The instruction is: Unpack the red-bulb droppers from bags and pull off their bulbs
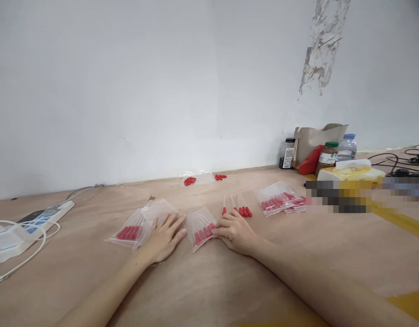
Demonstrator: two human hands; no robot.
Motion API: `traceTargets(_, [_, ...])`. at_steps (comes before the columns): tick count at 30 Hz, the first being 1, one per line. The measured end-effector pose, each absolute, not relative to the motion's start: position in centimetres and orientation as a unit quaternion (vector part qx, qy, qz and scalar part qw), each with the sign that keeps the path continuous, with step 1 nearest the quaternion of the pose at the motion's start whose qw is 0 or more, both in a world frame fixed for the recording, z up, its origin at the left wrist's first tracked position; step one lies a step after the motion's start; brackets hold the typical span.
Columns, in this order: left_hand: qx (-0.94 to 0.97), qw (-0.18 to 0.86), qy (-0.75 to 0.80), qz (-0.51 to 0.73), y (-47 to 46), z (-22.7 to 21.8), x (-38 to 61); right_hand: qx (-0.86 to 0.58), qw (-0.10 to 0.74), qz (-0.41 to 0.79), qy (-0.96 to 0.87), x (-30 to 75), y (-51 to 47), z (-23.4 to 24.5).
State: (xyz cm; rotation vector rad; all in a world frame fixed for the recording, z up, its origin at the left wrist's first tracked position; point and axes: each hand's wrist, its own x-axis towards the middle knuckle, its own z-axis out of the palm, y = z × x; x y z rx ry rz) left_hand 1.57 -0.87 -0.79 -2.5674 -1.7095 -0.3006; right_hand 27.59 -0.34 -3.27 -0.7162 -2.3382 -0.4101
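zip bag (200, 221) of red-tipped sticks (202, 235) lies on the tabletop (196, 290), well short of its back edge; the right hand (236, 231) bunches fingers at the bag's right side, grip unclear; the left hand (165, 238) rests flat, fingers apart, on a second bag (157, 209)

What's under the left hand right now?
A plastic bag shows past the fingers of the left hand, with a bit of red beside the wrist. Whatever else lies beneath the palm is covered.

1 bag (202, 227) between left hand (164, 238), right hand (238, 232); power strip (42, 223) left; jar (328, 157) right.
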Motion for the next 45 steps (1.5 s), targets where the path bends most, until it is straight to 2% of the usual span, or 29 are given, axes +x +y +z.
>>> traceTargets(5, [-0.817, -0.002, -0.575, -0.047, -0.5, -0.6, -2.0, -0.278, 0.33, -0.172, -0.886, 28.2, -0.1, -3.3])
traceTargets(9, [-0.835, 0.034, -0.527, -0.157, -1.9, 0.6, 0.4, -0.291, 0.336, -0.166, -0.88, 27.7, 0.0, -3.1])
traceTargets(11, [-0.855, -0.007, -0.465, -0.228, -2.6, 1.1, 3.1, -0.297, 0.335, -0.169, -0.878, 27.3, 0.1, -3.0])
traceTargets(14, [-0.869, -0.059, -0.423, -0.251, -3.0, 1.2, 6.9, -0.311, 0.337, -0.168, -0.872, 27.0, 0.2, -3.0])
traceTargets(25, [-0.8, -0.199, -0.442, -0.354, -1.3, -1.9, 8.7, -0.315, 0.345, -0.129, -0.874, 27.8, 0.0, -2.9])
traceTargets(39, [-0.77, -0.265, -0.44, -0.378, -1.2, -2.2, 8.7, -0.275, 0.38, -0.138, -0.872, 27.7, 0.2, -3.0])
traceTargets(45, [-0.773, -0.255, -0.436, -0.385, -1.1, -2.3, 8.6, -0.264, 0.396, -0.146, -0.867, 27.2, 0.3, -3.1])
